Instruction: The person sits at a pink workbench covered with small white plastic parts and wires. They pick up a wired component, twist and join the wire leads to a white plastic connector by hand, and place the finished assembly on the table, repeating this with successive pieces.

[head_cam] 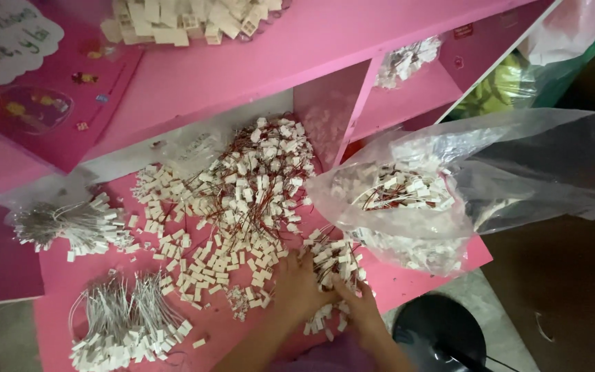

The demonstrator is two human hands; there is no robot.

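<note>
Resting on the pink desk [408, 275], your left hand [296, 284] and right hand [357, 303] are meeting at a small cluster of white connectors [332, 258] near the front edge, just below the mouth of a clear plastic bag [518, 165]. You are laying the left hand's fingers over the left side of the cluster, slightly curled; whether they are pinching a piece cannot be told. You are reaching the right hand's fingers [342, 284] up into the same cluster, close together, their grip likewise unclear. The bag is lying on its side to the right, holding more white connectors with red wires [397, 189]. A large loose heap of connectors with red wires [256, 186] is spreading across the middle of the desk, just left of your hands. Two bundles of pale wires tipped with white connectors are lying farther left, one near the front [129, 324] and one behind it [70, 227]. A black round stool [439, 337] is showing below the desk's front edge.
</note>
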